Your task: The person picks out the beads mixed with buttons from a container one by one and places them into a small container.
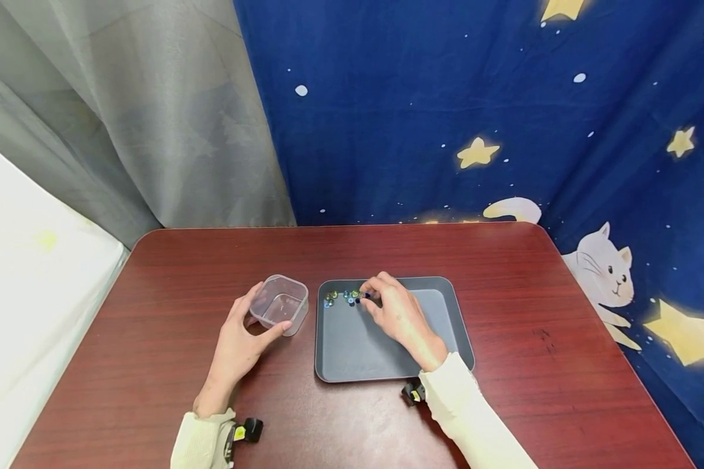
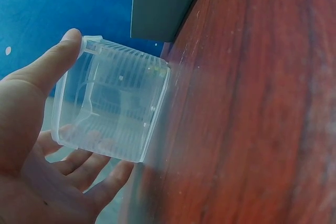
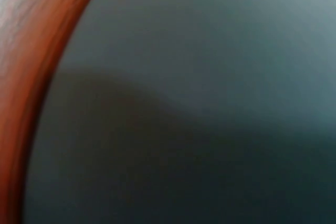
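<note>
My left hand (image 1: 237,345) holds a clear, square plastic container (image 1: 279,303), thumb at one side of the rim and fingers spread round the opposite side. In the left wrist view, the container (image 2: 113,100) has ribbed walls, and its open mouth faces the palm. My right hand (image 1: 400,317) reaches over a dark grey tray (image 1: 364,361). Its bent fingers and thumb come down at a cluster of small shiny beads (image 1: 351,296), some dark blue, others clear or yellowish. Dark beads show between the fingertips; I cannot tell whether any is pinched.
Both things are on a reddish-brown wooden table (image 1: 188,280), the container just left of the tray. Blue star-patterned cloth (image 1: 387,117) and a grey curtain (image 1: 152,117) hang behind the table. In the right wrist view, the blurred tray (image 3: 199,40) fills most of the frame.
</note>
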Demonstrator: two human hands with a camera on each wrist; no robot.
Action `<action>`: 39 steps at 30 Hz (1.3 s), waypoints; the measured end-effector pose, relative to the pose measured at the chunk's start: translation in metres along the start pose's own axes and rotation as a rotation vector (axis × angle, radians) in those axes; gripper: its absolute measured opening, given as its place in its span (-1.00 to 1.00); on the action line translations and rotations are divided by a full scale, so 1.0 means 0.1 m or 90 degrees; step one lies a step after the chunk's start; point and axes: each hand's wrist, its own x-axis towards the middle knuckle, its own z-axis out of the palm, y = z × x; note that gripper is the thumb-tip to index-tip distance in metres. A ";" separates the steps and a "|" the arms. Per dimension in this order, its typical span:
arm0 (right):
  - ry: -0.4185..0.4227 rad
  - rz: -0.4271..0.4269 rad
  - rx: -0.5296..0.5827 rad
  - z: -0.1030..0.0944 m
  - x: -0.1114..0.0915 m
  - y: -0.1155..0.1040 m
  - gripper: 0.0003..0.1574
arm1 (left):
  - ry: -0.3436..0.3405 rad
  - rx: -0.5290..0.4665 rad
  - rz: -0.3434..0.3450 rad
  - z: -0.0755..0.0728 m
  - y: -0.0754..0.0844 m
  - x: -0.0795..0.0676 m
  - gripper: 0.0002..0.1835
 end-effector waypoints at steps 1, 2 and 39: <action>0.000 -0.001 0.004 0.00 0.00 -0.01 -0.83 | -0.001 0.001 -0.001 0.00 0.00 0.00 -0.01; -0.001 -0.002 0.007 0.00 0.00 -0.02 -0.83 | -0.001 0.002 -0.003 0.00 0.00 -0.01 -0.02; 0.077 -0.104 0.049 0.05 0.03 -0.09 -0.86 | -0.002 -0.003 -0.011 0.01 -0.01 -0.02 0.02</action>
